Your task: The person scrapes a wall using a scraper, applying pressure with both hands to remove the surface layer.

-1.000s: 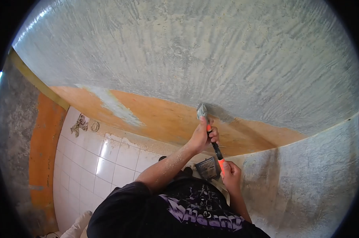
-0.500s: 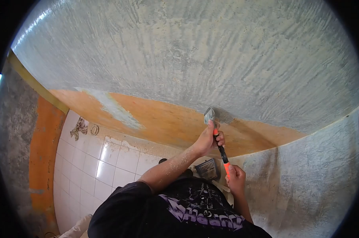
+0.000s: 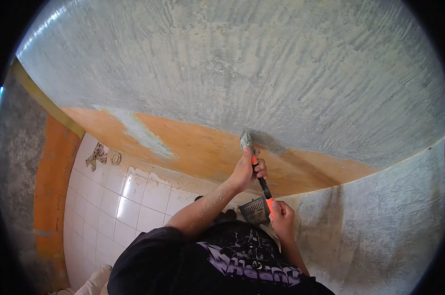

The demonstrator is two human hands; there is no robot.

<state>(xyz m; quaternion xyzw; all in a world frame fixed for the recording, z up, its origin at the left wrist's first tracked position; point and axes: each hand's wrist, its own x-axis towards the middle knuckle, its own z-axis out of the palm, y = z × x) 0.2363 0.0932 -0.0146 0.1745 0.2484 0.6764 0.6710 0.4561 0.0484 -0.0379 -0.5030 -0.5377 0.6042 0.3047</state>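
Note:
A long-handled scraper point(image 3: 262, 185) with a black and orange handle slants across the middle of the view. Its grey head point(image 3: 245, 139) is at the wall, along the border between orange paint point(image 3: 198, 142) and the rough grey surface point(image 3: 222, 73). My left hand point(image 3: 246, 169) is wrapped around the handle just below the head, thumb pointing up along it. Lower down, my right hand point(image 3: 282, 217) grips the orange end of the handle. Pale dust specks cover my left forearm point(image 3: 210, 205).
A dark paint tray point(image 3: 255, 210) with a slotted grid lies on the floor by my body. White floor tiles point(image 3: 141, 196) spread to the left, with a crumpled rag point(image 3: 97, 156) and a ring-shaped item point(image 3: 115, 158) near the wall. Another grey wall point(image 3: 380, 216) stands at right.
The scraper and both my hands have shifted left along the wall, and the head appears turned more edge-on. Both hands keep their grip.

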